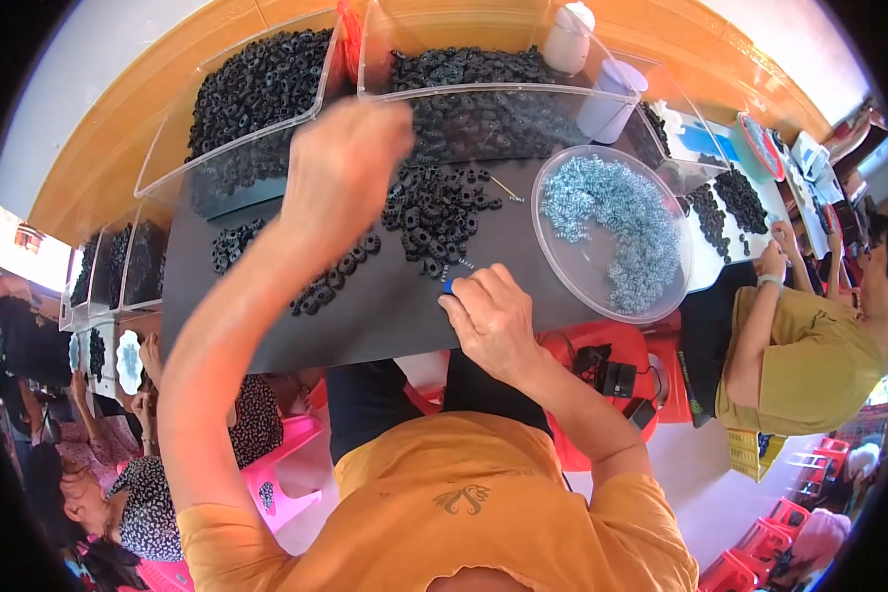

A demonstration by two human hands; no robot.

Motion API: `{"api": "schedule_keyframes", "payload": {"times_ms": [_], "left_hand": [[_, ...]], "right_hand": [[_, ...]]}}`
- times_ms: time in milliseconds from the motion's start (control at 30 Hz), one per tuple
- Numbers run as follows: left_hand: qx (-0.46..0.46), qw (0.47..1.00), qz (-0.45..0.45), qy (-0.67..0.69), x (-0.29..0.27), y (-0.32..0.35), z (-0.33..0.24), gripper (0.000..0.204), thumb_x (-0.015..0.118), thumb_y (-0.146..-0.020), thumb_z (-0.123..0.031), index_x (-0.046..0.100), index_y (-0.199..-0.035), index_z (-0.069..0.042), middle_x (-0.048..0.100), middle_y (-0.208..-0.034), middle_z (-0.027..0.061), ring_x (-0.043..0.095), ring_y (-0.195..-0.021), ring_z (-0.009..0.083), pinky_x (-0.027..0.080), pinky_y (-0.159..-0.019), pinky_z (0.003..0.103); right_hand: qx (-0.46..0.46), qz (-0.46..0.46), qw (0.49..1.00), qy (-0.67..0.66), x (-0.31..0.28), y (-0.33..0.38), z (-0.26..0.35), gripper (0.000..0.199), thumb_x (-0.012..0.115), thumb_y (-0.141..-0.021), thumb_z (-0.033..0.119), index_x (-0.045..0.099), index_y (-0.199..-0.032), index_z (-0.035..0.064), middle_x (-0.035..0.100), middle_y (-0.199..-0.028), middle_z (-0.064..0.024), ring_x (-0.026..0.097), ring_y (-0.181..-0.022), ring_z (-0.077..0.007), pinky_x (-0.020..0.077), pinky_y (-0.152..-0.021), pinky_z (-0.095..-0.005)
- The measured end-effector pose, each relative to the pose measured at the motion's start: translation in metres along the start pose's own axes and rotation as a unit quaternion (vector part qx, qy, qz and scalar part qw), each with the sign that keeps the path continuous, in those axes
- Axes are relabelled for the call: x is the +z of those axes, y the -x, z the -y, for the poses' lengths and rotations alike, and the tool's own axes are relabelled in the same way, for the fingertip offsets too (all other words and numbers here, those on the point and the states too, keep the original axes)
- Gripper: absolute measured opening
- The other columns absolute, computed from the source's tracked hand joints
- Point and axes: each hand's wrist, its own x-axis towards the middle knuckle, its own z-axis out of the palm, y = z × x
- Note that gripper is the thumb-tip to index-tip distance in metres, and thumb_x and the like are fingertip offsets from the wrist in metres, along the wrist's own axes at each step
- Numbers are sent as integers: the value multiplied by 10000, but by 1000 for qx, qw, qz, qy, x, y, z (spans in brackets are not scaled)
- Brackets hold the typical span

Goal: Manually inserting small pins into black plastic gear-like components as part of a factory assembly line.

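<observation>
We see springs (646, 252) of bright, shiny metal in a smooth translucent plastic tray (579, 271) at right. The heaped black parts (442, 219) look like plastic with a slight gloss. Our bench (385, 324) is smooth and matt; the far bin (508, 89) is clear, glossy plastic, the near shirt (414, 469) matt cloth.

Left hand (350, 148) blurred; whether anything is held cannot be told. Strip of dark tabletop (316, 345) covered by left forearm (232, 296), with black parts (439, 222) probably hidden beneath. Blue piece (448, 287) mostly concealed by right hand (488, 316); its full shape not shown. Springs (641, 247) in round tray (553, 252), right, too small and crowded to be told singly. Red stool (631, 340) partly hidden by right forearm (592, 414). Far clear bin (503, 89) and red plastic (349, 39) cut off by far edge.
</observation>
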Motion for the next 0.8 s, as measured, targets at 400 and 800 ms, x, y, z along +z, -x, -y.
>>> {"api": "schedule_keyframes", "payload": {"times_ms": [400,800], "left_hand": [[-34,994,95,52,21,21,13,194,607,-713,2,640,-894,-61,566,-696,98,579,-710,304,470,-628,425],[-234,942,207,120,48,77,-5,223,716,-709,-116,623,-899,-46,634,-762,142,619,-750,348,476,-648,435]], "right_hand": [[12,9,999,-30,0,-2,-9,153,717,-705,21,600,-803,23,529,-717,-92,516,-668,-277,435,-564,-378],[2,4,1000,6,2,1,-4,151,713,-705,22,600,-805,15,519,-719,-95,507,-678,-274,433,-567,-375]]}}
